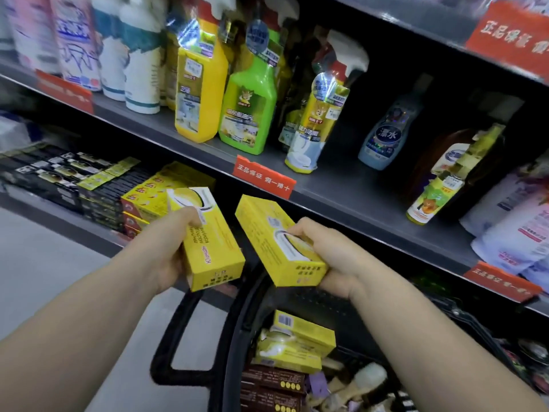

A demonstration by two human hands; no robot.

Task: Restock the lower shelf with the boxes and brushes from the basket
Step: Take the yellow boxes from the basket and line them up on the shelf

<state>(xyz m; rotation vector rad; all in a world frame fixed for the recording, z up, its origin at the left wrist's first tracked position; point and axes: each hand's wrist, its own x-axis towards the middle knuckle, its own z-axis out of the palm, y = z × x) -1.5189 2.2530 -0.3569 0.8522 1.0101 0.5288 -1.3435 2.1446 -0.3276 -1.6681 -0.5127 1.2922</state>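
My left hand [166, 248] grips a yellow box [208, 245] in front of the lower shelf [68, 230]. To its right my right hand [329, 260] grips a second yellow box [276, 242], tilted, its far end toward the shelf. Both boxes hang in the air above the black basket [237, 337]. More yellow boxes [297, 343], brown boxes [273, 382] and brushes [365, 379] lie in the basket. A stack of matching yellow boxes [145, 200] stands on the lower shelf just behind the left box.
Black flat boxes [74, 179] fill the lower shelf to the left. The shelf above carries spray bottles [249, 102] and detergent bottles [386, 135] with red price tags [264, 176] on its edge. Refill pouches [514, 224] stand at the right. The basket's handles [178, 331] rise below my hands.
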